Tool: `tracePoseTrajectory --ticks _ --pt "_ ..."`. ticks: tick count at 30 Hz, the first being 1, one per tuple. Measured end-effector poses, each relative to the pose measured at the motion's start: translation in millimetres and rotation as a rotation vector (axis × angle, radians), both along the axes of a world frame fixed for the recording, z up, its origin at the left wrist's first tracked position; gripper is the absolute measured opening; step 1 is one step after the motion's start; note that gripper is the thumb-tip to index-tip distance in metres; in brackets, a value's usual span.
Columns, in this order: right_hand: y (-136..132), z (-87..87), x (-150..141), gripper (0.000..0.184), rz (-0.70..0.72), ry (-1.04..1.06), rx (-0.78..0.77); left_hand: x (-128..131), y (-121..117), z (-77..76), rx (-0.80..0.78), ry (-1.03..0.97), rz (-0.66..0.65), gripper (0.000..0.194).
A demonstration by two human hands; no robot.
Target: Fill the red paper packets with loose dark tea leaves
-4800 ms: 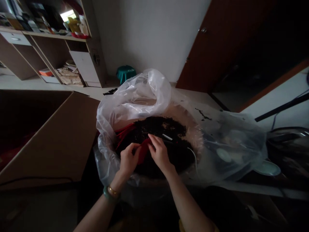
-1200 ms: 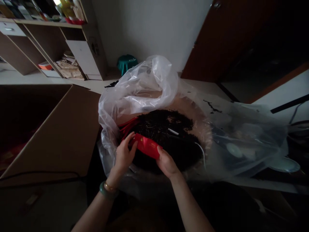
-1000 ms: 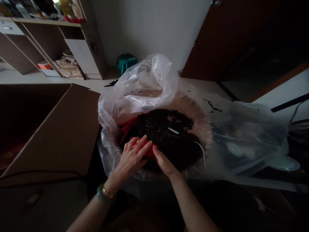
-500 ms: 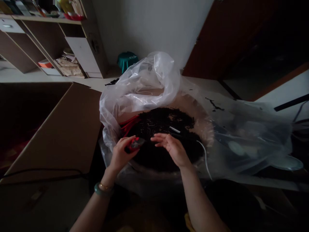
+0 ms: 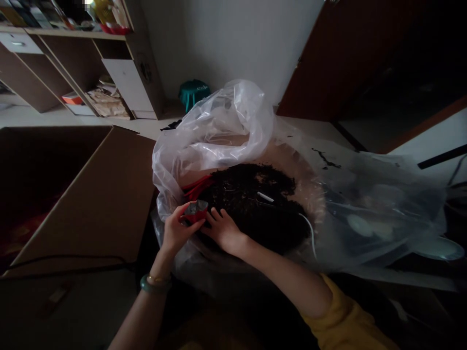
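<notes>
A small red pouch [image 5: 197, 212] with a silvery inside is gripped in my left hand [image 5: 178, 227], its mouth open and facing up. Close by its right side is my right hand [image 5: 223, 231], fingers apart and pointing at the pouch; whether they touch it I cannot tell. Both hands are over a heap of dark, loose, leaf-like material [image 5: 251, 223] in a wide round container lined with clear plastic [image 5: 213, 150]. Several red pouches [image 5: 199, 187] lie at the heap's left edge. A short white piece [image 5: 265, 197] rests on the heap.
A large cardboard box [image 5: 105, 194] stands on the left. A white cable [image 5: 311, 231] runs over the container's right side. Further right lies a clear plastic bag [image 5: 383, 214] with pale things inside. Shelves [image 5: 124, 82], a green-covered stool-like object [image 5: 193, 93] and a brown door [image 5: 324, 63] are behind.
My right hand has moved left and down, next to the pouch. My left hand has shifted slightly left and turned the pouch so its open mouth faces up.
</notes>
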State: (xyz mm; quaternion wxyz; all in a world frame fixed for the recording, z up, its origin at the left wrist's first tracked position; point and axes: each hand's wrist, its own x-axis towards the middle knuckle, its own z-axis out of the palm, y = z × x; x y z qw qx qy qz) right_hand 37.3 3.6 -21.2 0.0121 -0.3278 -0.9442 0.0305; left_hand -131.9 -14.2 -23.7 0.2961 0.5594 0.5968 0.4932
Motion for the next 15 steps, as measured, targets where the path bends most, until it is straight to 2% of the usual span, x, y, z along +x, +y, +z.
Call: tracePoseTrajectory --ticks 5,10,15 --pt "-5 -5.5 -3 0.033 -0.018 -0.146 -0.008 -1 1 -0.3 0.018 0.032 -0.018 0.054" --pt "-4 5.0 5 0.024 -0.03 -0.07 0.071 -2 1 1.7 0.049 0.058 -0.026 0.052" --pt "-3 12.8 10 0.026 -0.108 -0.037 0.097 -1 2 2.6 0.081 0.084 -0.034 0.053"
